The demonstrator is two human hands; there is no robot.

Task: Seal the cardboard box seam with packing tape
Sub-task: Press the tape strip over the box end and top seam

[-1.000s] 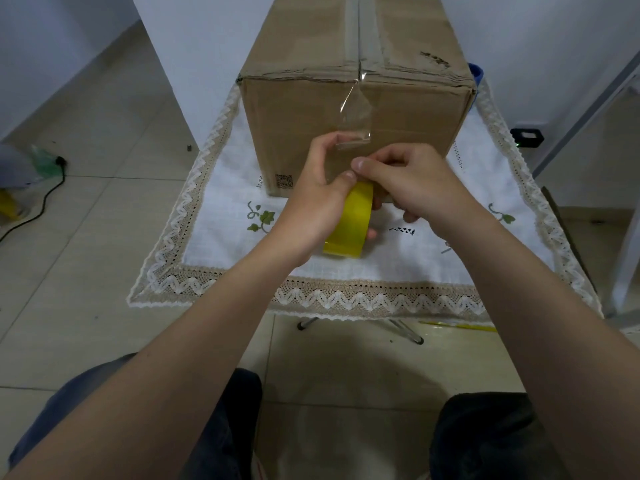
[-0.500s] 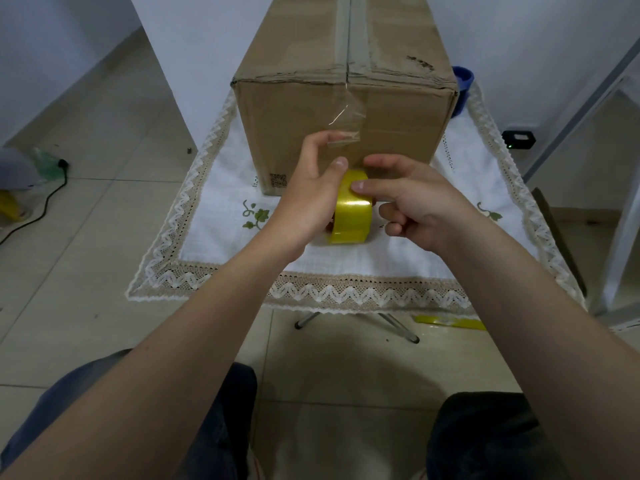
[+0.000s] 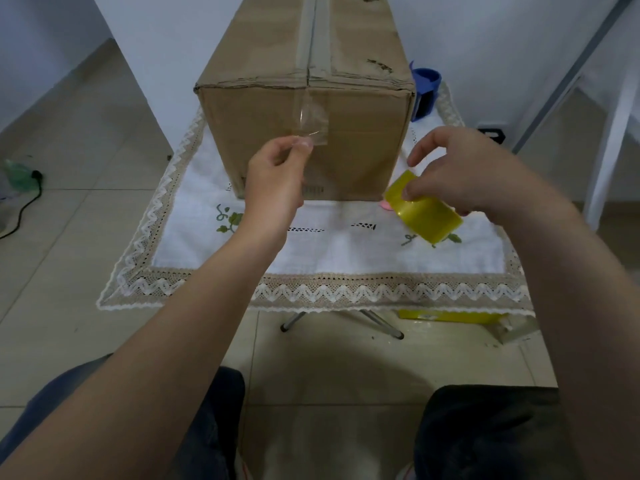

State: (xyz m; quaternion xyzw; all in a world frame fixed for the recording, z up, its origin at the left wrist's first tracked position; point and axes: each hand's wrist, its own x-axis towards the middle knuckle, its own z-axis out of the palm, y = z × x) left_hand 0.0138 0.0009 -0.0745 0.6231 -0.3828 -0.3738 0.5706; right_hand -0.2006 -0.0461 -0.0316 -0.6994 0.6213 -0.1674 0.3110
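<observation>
A brown cardboard box (image 3: 360, 140) stands on a small table with a white lace-edged cloth (image 3: 346, 247). Its top seam runs away from me, and a strip of clear tape (image 3: 311, 116) hangs from the seam down the near face. My left hand (image 3: 277, 178) pinches the loose lower end of that strip in front of the box. My right hand (image 3: 460, 171) holds a yellow roll of packing tape (image 3: 424, 211) off to the right, just above the cloth, apart from the strip.
A blue object (image 3: 425, 90) stands behind the box at its right. A small pink thing (image 3: 385, 204) lies by the roll. Under the table are metal legs (image 3: 381, 323) and a yellow packet (image 3: 450, 317). A white frame (image 3: 609, 140) stands right, a black cable (image 3: 24, 209) lies left.
The tape roll has come away from the strip. My right hand carried it from the box front to the right, while my left hand stayed pinching the strip's end.
</observation>
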